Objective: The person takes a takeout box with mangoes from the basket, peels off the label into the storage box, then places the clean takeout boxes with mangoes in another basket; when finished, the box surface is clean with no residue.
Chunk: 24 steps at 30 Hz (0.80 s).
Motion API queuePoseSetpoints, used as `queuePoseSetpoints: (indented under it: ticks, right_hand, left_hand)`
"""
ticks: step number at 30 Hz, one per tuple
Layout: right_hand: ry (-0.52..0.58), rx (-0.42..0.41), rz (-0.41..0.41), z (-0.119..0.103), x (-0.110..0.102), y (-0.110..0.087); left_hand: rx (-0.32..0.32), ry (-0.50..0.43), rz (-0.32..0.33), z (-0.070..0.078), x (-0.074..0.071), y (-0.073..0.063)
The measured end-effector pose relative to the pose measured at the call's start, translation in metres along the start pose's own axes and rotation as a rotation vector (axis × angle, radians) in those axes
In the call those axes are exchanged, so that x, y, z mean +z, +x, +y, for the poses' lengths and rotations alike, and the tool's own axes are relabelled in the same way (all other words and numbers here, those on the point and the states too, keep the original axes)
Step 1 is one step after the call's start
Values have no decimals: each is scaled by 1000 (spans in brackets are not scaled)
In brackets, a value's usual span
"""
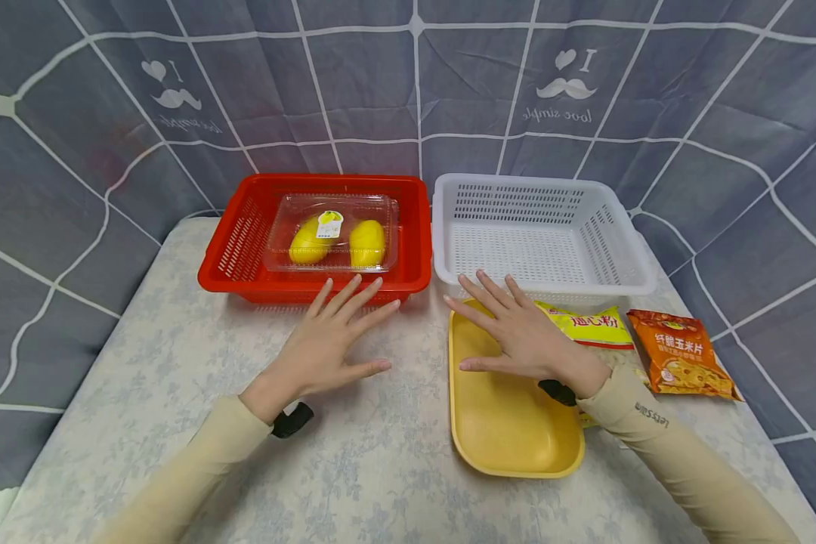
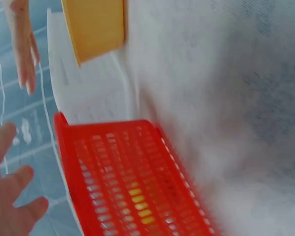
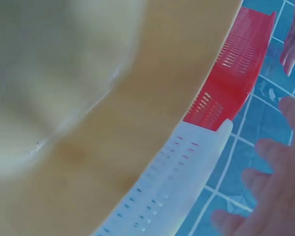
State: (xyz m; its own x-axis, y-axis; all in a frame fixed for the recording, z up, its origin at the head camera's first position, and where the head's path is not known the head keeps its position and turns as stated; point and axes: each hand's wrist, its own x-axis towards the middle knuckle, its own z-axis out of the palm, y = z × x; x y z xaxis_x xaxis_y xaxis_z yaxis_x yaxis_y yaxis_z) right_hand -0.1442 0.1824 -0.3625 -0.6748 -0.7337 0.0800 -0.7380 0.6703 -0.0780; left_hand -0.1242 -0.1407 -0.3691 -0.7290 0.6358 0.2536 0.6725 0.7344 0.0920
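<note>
My left hand [image 1: 329, 340] is spread above the table in front of the red basket [image 1: 316, 287], holding nothing. Inside that basket lies a clear plastic box [image 1: 279, 227] with two yellow mangoes [image 1: 367, 243] and a label. My right hand [image 1: 520, 332], fingers also spread, hovers over the yellow tray [image 1: 510, 438] and grips nothing. Behind the tray stands a white basket [image 1: 537, 257]. In the right wrist view the tray's inner wall [image 3: 152, 98] fills much of the picture, with the right fingers [image 3: 270, 152] at the edge.
Right of the tray lie a yellow-green snack bag [image 1: 595, 326], partly hidden by the right arm, and an orange corn-chip bag [image 1: 683, 351]. A grey checked cloth [image 1: 360, 83] hangs behind both baskets. The table cover [image 1: 381, 468] is pale and patterned.
</note>
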Motion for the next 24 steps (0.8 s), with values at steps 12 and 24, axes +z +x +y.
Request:
queuePoseSetpoints:
  ticks: [12,24]
  right_hand:
    - [155,-153,281,2,3,4]
    - [197,-286,495,4,5,18]
  left_hand:
    - [-284,-248,552,-50,-6,-21]
    - [-799,-329,588,-141,-27,-34]
